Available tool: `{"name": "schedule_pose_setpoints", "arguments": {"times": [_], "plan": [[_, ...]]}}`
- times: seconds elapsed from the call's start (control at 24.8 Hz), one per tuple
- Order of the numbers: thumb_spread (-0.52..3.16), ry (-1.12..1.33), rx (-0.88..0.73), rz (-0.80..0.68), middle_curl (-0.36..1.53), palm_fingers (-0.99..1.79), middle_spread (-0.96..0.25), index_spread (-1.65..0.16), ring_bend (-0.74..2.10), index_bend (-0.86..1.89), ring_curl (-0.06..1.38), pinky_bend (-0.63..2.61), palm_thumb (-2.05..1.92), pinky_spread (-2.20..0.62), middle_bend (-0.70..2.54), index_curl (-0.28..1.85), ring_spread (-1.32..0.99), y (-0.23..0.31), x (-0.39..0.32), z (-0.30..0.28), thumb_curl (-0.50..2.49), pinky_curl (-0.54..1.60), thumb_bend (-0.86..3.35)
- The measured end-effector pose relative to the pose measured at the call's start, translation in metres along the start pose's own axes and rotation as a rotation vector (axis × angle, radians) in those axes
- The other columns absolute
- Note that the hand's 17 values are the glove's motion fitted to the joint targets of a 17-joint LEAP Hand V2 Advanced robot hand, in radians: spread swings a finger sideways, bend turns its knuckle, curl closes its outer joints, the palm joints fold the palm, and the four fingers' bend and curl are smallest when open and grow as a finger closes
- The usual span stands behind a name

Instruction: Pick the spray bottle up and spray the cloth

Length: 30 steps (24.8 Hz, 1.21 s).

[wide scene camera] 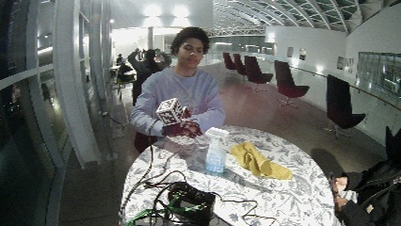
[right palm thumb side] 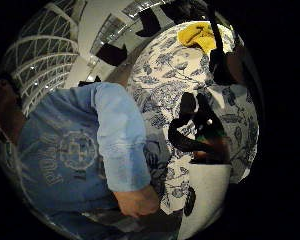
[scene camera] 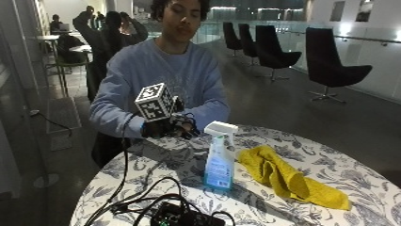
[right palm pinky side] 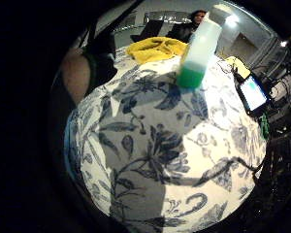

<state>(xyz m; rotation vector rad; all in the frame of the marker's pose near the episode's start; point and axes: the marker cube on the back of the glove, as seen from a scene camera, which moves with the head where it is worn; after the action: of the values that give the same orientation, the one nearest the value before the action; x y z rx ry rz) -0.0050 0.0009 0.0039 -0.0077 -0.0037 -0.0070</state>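
In the outside view a person in a blue sweatshirt sits at the far edge of a round bench (scene camera: 351,174) covered with a blue-and-white floral cloth. The gloved right hand (scene camera: 164,127) is raised just above the bench's edge in front of the chest, and the bare left hand (scene camera: 187,126) is close against it, seemingly touching the glove; the right hand's fingers are hidden there, so I cannot tell whether they are straight or curled. The spray bottle (scene camera: 219,157) stands upright on the bench, untouched, well in front of both hands, with a white trigger head and blue liquid in its lower part. Just beside it lies the yellow cloth (scene camera: 285,176), crumpled in a long fold, apart from the bottle. Black cables and a dark device (scene camera: 181,216) lie at the near edge. The wide outside view shows the same layout: hand (wide scene camera: 179,128) up at the person's side of the bench (wide scene camera: 300,183), spray bottle (wide scene camera: 216,153) upright near the middle, yellow cloth (wide scene camera: 260,162) beside it, the device (wide scene camera: 188,202) nearer the camera. The little finger side palm view looks across the floral bench (right palm pinky side: 150,160) at the upright spray bottle (right palm pinky side: 199,53), with the yellow cloth (right palm pinky side: 153,48) behind it and a lit screen (right palm pinky side: 252,92) off to one side. The thumb side palm view shows the person's blue sleeve (right palm thumb side: 120,140), the bench (right palm thumb side: 165,85) and the yellow cloth (right palm thumb side: 197,35) at its far part.
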Motion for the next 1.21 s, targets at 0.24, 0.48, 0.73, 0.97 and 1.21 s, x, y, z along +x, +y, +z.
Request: {"name": "schedule_pose_setpoints", "arguments": {"times": [0.24,0.48,0.73,0.97,1.21], "plan": [[0.59,-0.013,-0.055,0.033,0.19,0.94,-0.06,-0.19,0.3,0.37,0.17,0.16,0.68,0.12,0.47,0.22,-0.05,-0.003,0.002,0.004,0.2,0.12,0.4],[0.79,-0.07,-0.081,0.078,0.24,0.71,-0.05,-0.26,0.15,0.38,0.17,0.18,0.66,0.17,0.44,0.3,-0.04,-0.002,0.001,0.008,0.24,0.17,0.33],[0.94,-0.318,0.017,0.217,0.27,0.64,-0.05,-0.3,0.15,0.33,0.16,0.19,0.6,0.19,0.41,0.31,-0.03,0.001,0.025,0.002,0.25,0.19,0.24],[1.02,-0.71,0.162,0.389,0.28,0.61,-0.04,-0.32,0.17,0.26,0.16,0.21,0.61,0.2,0.36,0.32,-0.02,0.007,0.058,-0.006,0.28,0.23,0.2],[1.06,-0.786,0.239,0.476,0.29,0.63,-0.04,-0.33,0.2,0.2,0.19,0.22,0.61,0.22,0.31,0.32,0.0,0.007,0.075,-0.007,0.29,0.25,0.15]]}}
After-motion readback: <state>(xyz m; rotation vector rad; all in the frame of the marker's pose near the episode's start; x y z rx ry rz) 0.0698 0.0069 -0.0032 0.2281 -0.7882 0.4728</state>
